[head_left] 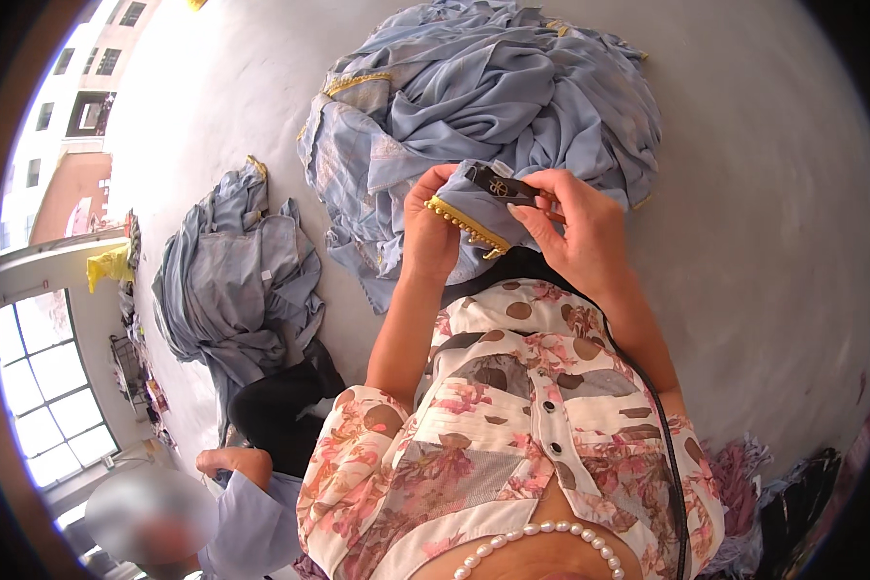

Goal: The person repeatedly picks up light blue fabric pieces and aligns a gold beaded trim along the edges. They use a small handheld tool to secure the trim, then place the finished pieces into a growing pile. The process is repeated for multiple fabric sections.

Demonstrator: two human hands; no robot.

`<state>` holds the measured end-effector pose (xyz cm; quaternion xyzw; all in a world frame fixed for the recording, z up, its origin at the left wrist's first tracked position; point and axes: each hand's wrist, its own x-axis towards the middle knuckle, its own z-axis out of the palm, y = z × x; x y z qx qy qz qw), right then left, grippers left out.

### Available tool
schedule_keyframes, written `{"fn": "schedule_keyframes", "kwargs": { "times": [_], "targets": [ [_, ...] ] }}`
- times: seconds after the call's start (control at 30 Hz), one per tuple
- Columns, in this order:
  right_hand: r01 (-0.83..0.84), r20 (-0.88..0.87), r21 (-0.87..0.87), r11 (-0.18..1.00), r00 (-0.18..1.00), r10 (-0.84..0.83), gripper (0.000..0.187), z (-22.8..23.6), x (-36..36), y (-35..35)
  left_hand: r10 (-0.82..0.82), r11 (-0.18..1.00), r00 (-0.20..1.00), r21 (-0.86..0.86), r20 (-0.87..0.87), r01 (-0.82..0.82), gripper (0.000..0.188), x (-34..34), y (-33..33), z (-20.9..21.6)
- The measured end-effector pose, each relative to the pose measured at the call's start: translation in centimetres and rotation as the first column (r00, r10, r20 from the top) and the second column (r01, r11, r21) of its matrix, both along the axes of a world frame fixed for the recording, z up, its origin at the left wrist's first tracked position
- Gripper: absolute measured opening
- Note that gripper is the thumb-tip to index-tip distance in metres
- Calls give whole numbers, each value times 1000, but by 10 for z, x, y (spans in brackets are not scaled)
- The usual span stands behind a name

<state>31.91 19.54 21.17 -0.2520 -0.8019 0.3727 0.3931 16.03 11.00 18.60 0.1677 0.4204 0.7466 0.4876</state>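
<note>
Between my hands is a corner of light blue cloth (461, 200) edged with yellow beaded trim (469, 227). My left hand (429, 232) is closed on this corner, its fingers partly behind the fabric. In my right hand (582, 232), thumb and fingers pinch a small flat black piece (503, 186) with a gold flower-like mark. It lies across the top of the cloth; I cannot make out whether it is a tool or a tag. Just beyond my hands rises a big heap of the same blue cloth (483, 97), with yellow trim showing at some edges.
A smaller pile of blue cloth (237, 271) lies on the grey floor (744, 193) to the left. Beside me at lower left sits another person (251, 512), one hand near dark trousers. Dark and pinkish fabrics (744, 483) lie at lower right. A large window (53, 387) is far left.
</note>
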Motion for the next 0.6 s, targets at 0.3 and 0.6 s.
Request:
{"fn": "schedule_keyframes", "kwargs": {
  "times": [0.3,0.6],
  "targets": [
    [45,31,6,999,999,-45,20,-6,-7,4,-18,1000,999,-2,-37,18,15,6,1,3],
    [17,13,77,997,1000,-18,20,-6,-11,7,-87,996,986,-47,-140,81,22,7,3,5]
  ]
}}
